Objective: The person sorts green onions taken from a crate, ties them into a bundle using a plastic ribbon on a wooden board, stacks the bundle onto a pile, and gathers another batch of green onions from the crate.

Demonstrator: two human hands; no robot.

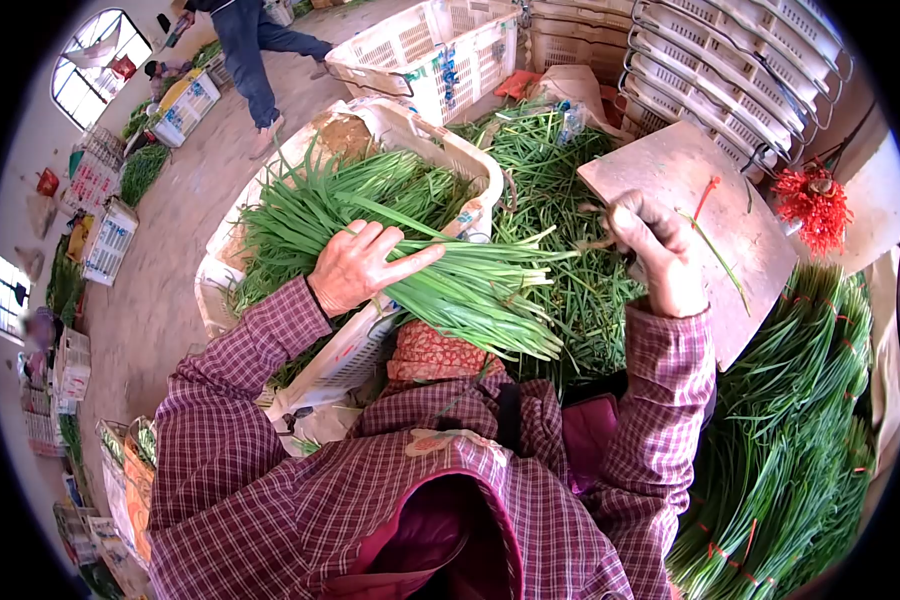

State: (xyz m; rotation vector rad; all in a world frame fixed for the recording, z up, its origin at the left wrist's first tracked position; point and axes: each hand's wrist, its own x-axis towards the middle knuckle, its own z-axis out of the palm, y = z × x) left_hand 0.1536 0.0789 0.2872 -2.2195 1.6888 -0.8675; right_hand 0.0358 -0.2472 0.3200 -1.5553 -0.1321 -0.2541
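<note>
My left hand (360, 268) is wrapped over a bunch of green chives (490, 290), its index finger stretched along the stalks. The cut stalk ends point right and the leaves fan out to the left over a white plastic crate (475, 205). Raised to the right of the stalk ends, my right hand (660, 250) is closed with the thumb against the fingers. A thin pale brownish wisp shows by its fingertips, too small to name. Under both hands lies a heap of loose chive trimmings (560, 170).
A board (660, 165) with a red tie and a loose stalk lies at right. Tied chive bundles (790, 400) are piled below it. Red ties (813, 208) hang near stacked crates (730, 70). Another crate (430, 65) stands ahead; a person (245, 60) is at upper left.
</note>
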